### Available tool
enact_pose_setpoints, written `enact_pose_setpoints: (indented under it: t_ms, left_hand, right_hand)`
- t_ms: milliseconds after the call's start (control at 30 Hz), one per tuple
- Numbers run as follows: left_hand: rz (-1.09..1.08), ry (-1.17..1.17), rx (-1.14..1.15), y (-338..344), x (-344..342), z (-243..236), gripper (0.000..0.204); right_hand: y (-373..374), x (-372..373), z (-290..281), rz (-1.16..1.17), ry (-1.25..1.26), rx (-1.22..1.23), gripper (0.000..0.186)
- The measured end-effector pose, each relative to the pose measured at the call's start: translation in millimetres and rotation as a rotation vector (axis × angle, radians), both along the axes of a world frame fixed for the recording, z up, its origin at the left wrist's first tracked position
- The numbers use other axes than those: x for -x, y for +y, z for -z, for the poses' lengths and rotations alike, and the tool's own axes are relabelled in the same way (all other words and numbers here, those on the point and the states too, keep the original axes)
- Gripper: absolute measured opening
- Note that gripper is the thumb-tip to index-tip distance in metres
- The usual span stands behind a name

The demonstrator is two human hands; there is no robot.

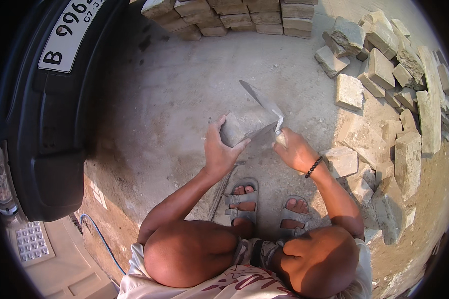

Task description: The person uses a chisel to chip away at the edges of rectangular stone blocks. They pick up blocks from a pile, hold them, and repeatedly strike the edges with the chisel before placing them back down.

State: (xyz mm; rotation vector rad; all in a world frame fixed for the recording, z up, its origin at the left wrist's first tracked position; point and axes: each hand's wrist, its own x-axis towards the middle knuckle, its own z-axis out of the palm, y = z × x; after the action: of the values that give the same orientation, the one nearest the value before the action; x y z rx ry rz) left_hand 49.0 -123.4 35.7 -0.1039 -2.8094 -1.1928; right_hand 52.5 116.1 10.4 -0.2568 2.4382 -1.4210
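My left hand [221, 148] grips a grey paving block [244, 122] by its near left end, thumb on the near side and fingers on the far side. In my right hand [295, 151] is the handle of a pointed trowel [264, 102]. The trowel's metal blade is tilted against the block's far right side, its tip pointing away and to the left. Block and trowel are in front of my sandalled feet. The blade hides part of the block's far edge, and my palm covers its left end.
A loose heap of paving blocks and broken pieces [381, 70] lies to the right, with a wooden plank [428, 122] among them. Neat stacked blocks [234, 20] stand at the back. A black vehicle bumper [60, 149] juts in on the left, near a blue cord [102, 238].
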Motion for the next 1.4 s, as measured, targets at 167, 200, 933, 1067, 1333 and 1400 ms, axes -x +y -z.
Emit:
enact_pose_setpoints:
  t_ms: [167,200,933,1067,1333,1400]
  left_hand:
    - [0.013,0.046,0.023,-11.4,-4.3,0.3,0.088]
    - [0.015,0.027,0.039,-10.3,-5.1,0.7,0.088]
    - [0.056,0.06,0.016,-14.3,-8.2,8.7,0.086]
    - [0.003,0.038,-0.045,-22.4,-14.2,16.4,0.085]
    - [-0.043,-0.092,-0.028,-25.8,-30.9,4.3,0.082]
    - [-0.053,-0.079,-0.029,-41.7,-31.3,11.9,0.082]
  right_hand:
    - [-28.5,-8.9,-76.1,-0.112,-0.021,-0.071,0.037]
    - [-29.0,-11.7,-66.2,-0.173,-0.049,-0.034,0.037]
    - [12.9,-30.0,-25.0,0.049,-0.121,-0.24,0.036]
    - [-13.2,-47.9,-66.2,-0.039,0.004,-0.137,0.032]
    - [26.9,-26.3,31.6,0.059,-0.125,-0.311,0.037]
    - [0.2,-30.6,-17.5,0.027,-0.056,-0.207,0.034]
